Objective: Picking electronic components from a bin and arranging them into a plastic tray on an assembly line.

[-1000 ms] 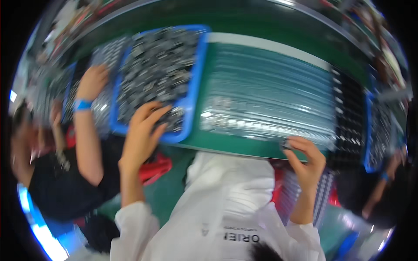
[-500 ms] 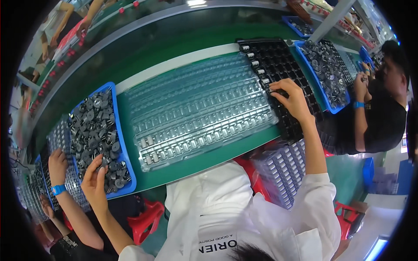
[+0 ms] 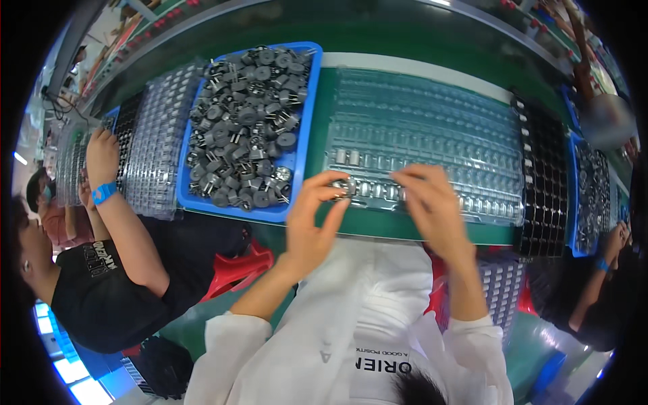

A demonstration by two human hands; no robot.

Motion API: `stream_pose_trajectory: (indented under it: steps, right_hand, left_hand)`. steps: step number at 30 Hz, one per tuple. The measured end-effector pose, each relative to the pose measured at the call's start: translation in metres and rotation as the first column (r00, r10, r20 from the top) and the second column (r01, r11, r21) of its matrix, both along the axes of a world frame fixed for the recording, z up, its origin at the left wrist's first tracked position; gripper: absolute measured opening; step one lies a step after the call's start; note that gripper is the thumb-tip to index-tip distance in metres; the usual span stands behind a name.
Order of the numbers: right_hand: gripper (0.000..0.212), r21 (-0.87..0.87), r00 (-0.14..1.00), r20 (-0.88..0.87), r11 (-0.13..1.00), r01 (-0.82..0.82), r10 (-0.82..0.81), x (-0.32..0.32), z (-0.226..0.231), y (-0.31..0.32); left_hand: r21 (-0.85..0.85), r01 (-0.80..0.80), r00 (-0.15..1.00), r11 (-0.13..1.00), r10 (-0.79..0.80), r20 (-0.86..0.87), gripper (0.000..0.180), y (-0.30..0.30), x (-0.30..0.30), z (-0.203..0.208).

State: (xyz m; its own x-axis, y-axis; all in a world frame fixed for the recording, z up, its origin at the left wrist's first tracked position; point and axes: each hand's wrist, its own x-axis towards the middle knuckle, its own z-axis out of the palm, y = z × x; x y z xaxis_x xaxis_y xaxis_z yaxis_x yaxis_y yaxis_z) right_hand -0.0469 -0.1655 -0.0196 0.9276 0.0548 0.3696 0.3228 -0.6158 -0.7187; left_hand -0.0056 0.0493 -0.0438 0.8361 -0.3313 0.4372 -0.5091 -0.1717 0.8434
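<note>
Both hands have been brought together at the clear blister tray (image 3: 432, 135), the left hand (image 3: 312, 223) pinched on a small metal component (image 3: 345, 186), the right hand (image 3: 432, 202) loosely curled, apparently empty.

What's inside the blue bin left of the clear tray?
The blue bin holds a loose heap of small dark round components with thin metal leads. The heap covers most of the floor; what lies underneath cannot be seen.
</note>
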Motion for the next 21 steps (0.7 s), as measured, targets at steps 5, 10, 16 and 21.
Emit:
stream_pose_trajectory:
  steps: [5,10,16,21]
  right_hand:
    - [0.029,-0.201,0.960,0.181,0.947,0.250,-0.215,0.038,-0.016,0.062]
    - [0.025,-0.204,0.940,0.202,0.927,0.314,-0.274,0.033,-0.025,0.068]
    - [0.013,-0.111,0.939,0.207,0.947,0.302,-0.275,0.042,-0.018,0.074]
    - [0.010,0.001,0.962,0.188,0.979,0.203,-0.200,0.052,-0.016,0.069]
  left_hand:
    - [-0.081,-0.155,0.982,0.985,0.162,0.092,0.019,-0.022,-0.008,-0.016]
    - [-0.086,-0.131,0.990,0.988,0.135,0.038,0.017,-0.021,-0.016,-0.013]
    - [-0.135,-0.167,0.985,0.977,0.170,0.015,0.019,-0.020,-0.013,-0.014]
    - [-0.156,-0.140,0.989,0.978,0.145,0.019,0.017,-0.021,-0.007,-0.011]
